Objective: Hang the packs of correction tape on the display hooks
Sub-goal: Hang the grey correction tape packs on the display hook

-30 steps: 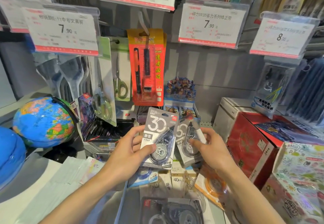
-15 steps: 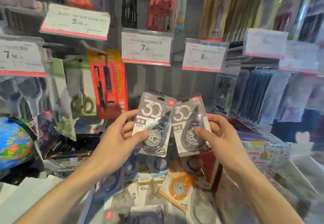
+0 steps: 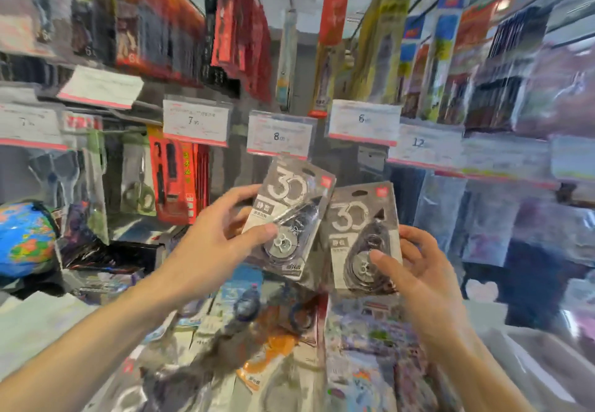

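Neither pack is hung yet. Just below the 8.00 tag (image 3: 279, 136), the left hand (image 3: 212, 244) pinches the left pack (image 3: 291, 215), its top tilted up almost touching the tag; the right hand (image 3: 415, 270) clasps the right pack (image 3: 363, 237), lower and right of the tag. Both are grey cards marked "30" with a clear blister (teardrop dispenser inside) and a hang slot. The hook itself seems hidden in the blur. More packs (image 3: 257, 366) lie well below.
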Motion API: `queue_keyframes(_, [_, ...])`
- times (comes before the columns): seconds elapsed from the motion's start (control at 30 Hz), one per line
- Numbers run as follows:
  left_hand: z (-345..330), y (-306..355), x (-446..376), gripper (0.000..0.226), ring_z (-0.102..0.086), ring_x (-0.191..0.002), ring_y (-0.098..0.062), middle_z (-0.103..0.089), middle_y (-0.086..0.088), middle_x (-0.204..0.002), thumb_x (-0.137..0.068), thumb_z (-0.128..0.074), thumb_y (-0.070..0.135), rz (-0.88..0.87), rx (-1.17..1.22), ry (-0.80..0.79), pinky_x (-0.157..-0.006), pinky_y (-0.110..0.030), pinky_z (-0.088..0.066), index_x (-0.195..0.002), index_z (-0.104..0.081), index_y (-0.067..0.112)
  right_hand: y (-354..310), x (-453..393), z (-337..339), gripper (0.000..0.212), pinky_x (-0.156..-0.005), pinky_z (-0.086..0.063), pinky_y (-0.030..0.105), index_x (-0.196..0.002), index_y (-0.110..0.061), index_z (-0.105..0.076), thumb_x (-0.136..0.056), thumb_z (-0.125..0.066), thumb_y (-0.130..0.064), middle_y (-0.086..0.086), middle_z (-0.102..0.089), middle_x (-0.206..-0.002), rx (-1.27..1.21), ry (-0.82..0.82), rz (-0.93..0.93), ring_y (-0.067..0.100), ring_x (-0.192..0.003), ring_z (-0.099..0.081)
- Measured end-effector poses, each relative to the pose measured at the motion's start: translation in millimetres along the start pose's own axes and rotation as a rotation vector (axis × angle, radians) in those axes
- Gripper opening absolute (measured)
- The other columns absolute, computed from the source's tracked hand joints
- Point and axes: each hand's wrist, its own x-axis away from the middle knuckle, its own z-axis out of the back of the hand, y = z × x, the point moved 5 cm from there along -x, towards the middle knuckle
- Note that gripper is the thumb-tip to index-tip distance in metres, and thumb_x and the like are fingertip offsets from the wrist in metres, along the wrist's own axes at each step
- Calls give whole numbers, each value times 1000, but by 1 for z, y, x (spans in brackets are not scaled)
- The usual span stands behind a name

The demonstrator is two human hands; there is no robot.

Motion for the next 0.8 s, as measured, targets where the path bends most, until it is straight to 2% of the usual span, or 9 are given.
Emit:
queue_keyframes(0.1, [6,27,-13,48,-71,-111,-2,-76,17,-118,-89,-77,12,-46,-79,39,-86,-12,-52,-127,-60,35,-2,-5,8,36,-70,-56,13,-103,-44,-65,-82,-85,-23,-9,-81,-102,-9,-2,26,8,-87,-77])
queue_keyframes(0.17, [8,40,-20,47,-70,-111,2,-76,22,-117,-91,-74,14,-67,-135,29,-86,-11,-52,-127,-59,40,-3,-7,8,38,-72,-56,10,-114,-41,-62,-87,-81,-21,-13,-80,-106,-8,-15,29,6,-92,-77])
queue_keyframes(0.23, [10,47,-24,47,-69,-113,2,-75,22,-119,-91,-75,23,-74,-160,25,-92,-21,-52,-130,-57,43,-5,-9,7,41,-74,-58,11,-122,-37,-59,-90,-79,-21,-14,-79,-109,-9,-21,40,6,-96,-77])
queue_keyframes(0.3, [13,51,-27,54,-68,-117,-4,-74,17,-124,-87,-76,32,-87,-147,34,-100,-34,-50,-137,-55,37,-7,-12,5,41,-77,-63,22,-123,-37,-58,-91,-78,-20,-13,-79,-110,-17,-13,51,9,-97,-78])
queue_keyframes(0.33, [16,53,-28,59,-68,-118,-5,-73,16,-126,-84,-75,35,-101,-133,41,-102,-36,-49,-139,-54,35,-8,-12,3,41,-77,-64,26,-123,-37,-58,-91,-77,-20,-12,-79,-110,-21,-12,56,10,-98,-78])
queue_keyframes(0.4, [20,59,-29,61,-68,-118,-7,-74,14,-126,-81,-76,39,-147,-100,48,-100,-34,-49,-138,-55,36,-13,-15,0,40,-77,-64,25,-124,-36,-58,-92,-76,-20,-13,-79,-111,-29,-12,79,10,-99,-77])
queue_keyframes(0.53, [26,70,-32,49,-71,-115,-8,-75,14,-123,-79,-75,42,-230,-90,60,-97,-31,-52,-125,-61,50,-20,-22,-8,43,-76,-59,14,-130,-28,-57,-93,-76,-19,-12,-79,-112,-53,-5,126,8,-101,-76])
queue_keyframes(0.7, [27,73,-34,48,-72,-112,-7,-76,14,-120,-79,-75,43,-269,-72,53,-91,-16,-54,-125,-60,48,-23,-30,-19,48,-82,-60,20,-134,-28,-55,-92,-77,-23,-10,-78,-117,-76,-2,160,10,-106,-75])
queue_keyframes(0.8, [28,72,-35,44,-72,-113,-8,-76,13,-120,-84,-75,34,-281,-61,58,-91,-17,-55,-123,-61,49,-25,-34,-22,53,-93,-61,35,-133,-37,-55,-85,-77,-38,-12,-76,-121,-89,9,160,9,-111,-73])
